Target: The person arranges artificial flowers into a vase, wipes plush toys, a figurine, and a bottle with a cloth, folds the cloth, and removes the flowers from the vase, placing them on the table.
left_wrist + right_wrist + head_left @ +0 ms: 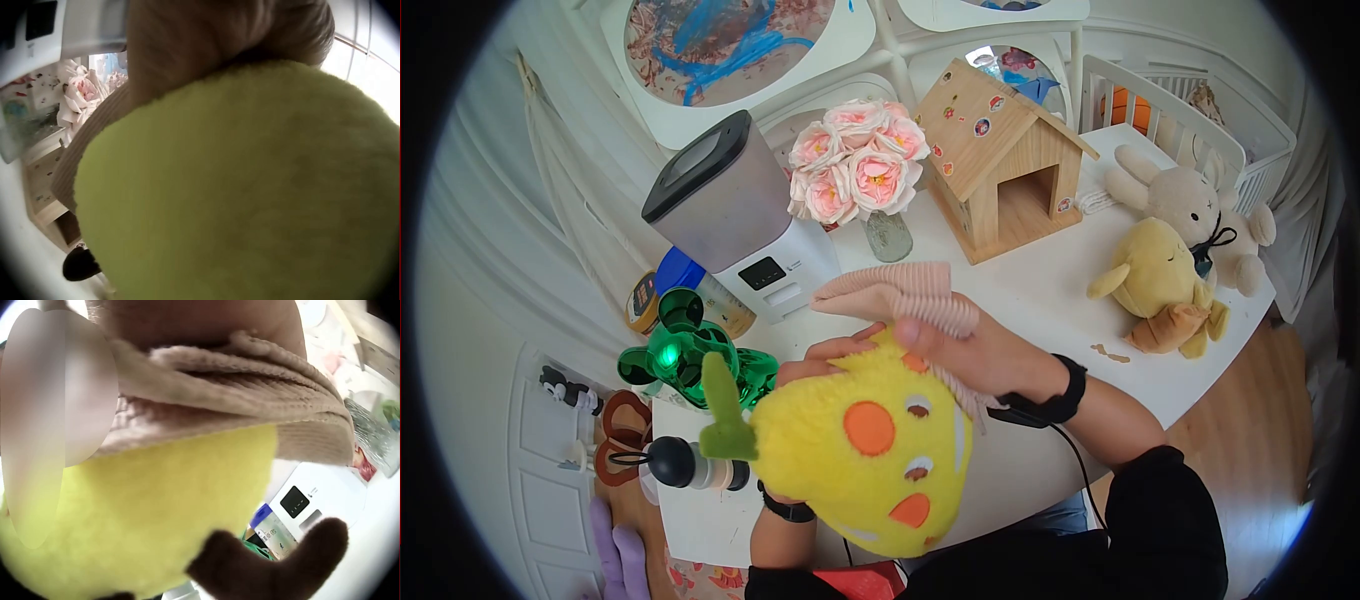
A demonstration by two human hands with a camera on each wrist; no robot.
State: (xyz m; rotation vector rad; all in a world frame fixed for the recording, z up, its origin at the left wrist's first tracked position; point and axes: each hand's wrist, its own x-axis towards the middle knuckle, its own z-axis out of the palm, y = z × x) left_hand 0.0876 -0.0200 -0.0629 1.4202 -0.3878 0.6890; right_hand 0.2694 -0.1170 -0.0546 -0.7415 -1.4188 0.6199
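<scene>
A yellow plush toy [860, 450] with orange cheeks, white-rimmed eyes and a green stem [725, 415] lies on its side between both hands. My left hand [815, 365] grips it from behind, its fingers showing along the upper edge and its palm hidden. A piece of pink ribbed cloth [890, 290] is held by my right hand [970, 350] along the plush toy's upper right edge. In the right wrist view the cloth [231, 400] is folded in layers against the yellow fur, and a dark brown curved part [281, 565] sticks out below. Yellow fur fills most of the left wrist view.
On the white table [1020, 300] stand a grey-and-white appliance [740, 220], a vase of pink roses [860, 165] and a wooden house [1000, 160]. A shiny green figure [700, 350] and a black-topped bottle [690, 465] are at left. Plush toys [1160, 265] sit at right.
</scene>
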